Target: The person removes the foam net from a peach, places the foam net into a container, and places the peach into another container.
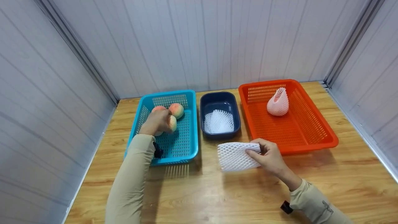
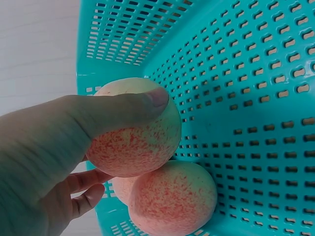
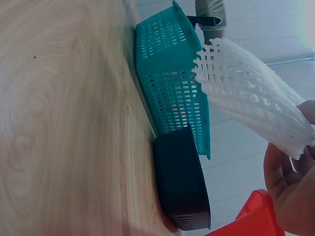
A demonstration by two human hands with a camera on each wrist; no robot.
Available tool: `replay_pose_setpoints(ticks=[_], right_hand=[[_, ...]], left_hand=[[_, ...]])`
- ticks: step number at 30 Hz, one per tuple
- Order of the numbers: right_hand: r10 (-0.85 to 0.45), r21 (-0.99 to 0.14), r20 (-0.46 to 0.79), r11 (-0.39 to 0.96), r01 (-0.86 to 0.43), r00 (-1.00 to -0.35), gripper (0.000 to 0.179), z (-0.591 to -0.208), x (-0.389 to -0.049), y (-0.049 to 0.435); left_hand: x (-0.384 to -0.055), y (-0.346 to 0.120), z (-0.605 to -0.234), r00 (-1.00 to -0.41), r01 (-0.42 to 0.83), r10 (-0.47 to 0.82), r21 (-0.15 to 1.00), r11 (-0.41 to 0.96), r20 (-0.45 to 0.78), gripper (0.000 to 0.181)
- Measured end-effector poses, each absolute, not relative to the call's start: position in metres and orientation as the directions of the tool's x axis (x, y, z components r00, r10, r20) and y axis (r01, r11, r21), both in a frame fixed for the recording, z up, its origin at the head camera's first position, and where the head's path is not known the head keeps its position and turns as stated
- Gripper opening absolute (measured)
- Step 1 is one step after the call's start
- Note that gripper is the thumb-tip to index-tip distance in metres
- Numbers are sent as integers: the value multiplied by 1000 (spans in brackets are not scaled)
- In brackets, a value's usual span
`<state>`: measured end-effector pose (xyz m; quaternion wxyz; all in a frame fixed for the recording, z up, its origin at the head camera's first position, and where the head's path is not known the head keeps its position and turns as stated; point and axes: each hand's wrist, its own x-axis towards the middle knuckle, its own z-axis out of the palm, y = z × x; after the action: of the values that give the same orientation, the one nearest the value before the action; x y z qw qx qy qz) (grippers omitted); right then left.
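Note:
Inside the turquoise basket, my left hand grips a pinkish-yellow peach, its thumb lying across the top. Other peaches sit against it, and one shows clearly below it in the left wrist view. Over the table in front of the baskets, my right hand pinches a white foam net sleeve by one end. That sleeve is flattened, with its free end pointing left toward the turquoise basket. The fingers under the held peach are partly hidden.
A navy tub holding more white foam nets stands between the two baskets. To the right, an orange basket contains a peach-shaped item in a pinkish foam net. Panelled walls enclose the wooden table.

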<state>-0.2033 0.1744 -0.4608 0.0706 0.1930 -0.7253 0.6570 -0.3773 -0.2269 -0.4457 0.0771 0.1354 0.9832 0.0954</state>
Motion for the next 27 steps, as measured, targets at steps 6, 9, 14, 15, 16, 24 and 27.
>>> replay_pose_setpoints(ticks=[6, 9, 14, 15, 16, 24, 27], right_hand=[[-187, -920, 368, 68, -386, -911, 15, -462, -203, 175], [-191, -915, 382, 60, -399, -904, 15, -463, -203, 175], [-194, -911, 391, 60, -409, -900, 15, -465, -203, 175], [-192, -911, 389, 63, -407, -901, 15, -465, -203, 176], [-190, -913, 386, 66, -404, -903, 15, -465, -203, 176], [-183, -911, 380, 97, -401, -907, 15, -465, -203, 176], [-185, -913, 371, 109, -394, -910, 15, -466, -203, 177]], left_hand=[[-382, -225, -449, -954, 212, 248, 207, 955, -167, 49], [-385, -223, -449, -953, 214, 248, 194, 957, -172, 48], [-386, -220, -455, -954, 193, 233, 206, 959, -189, 59], [-387, -220, -456, -954, 187, 229, 210, 959, -193, 60], [-387, -219, -457, -954, 182, 226, 219, 959, -196, 62], [-389, -218, -459, -957, 143, 189, 210, 967, -221, 56], [-391, -218, -461, -955, 145, 185, 180, 973, -232, 54]])
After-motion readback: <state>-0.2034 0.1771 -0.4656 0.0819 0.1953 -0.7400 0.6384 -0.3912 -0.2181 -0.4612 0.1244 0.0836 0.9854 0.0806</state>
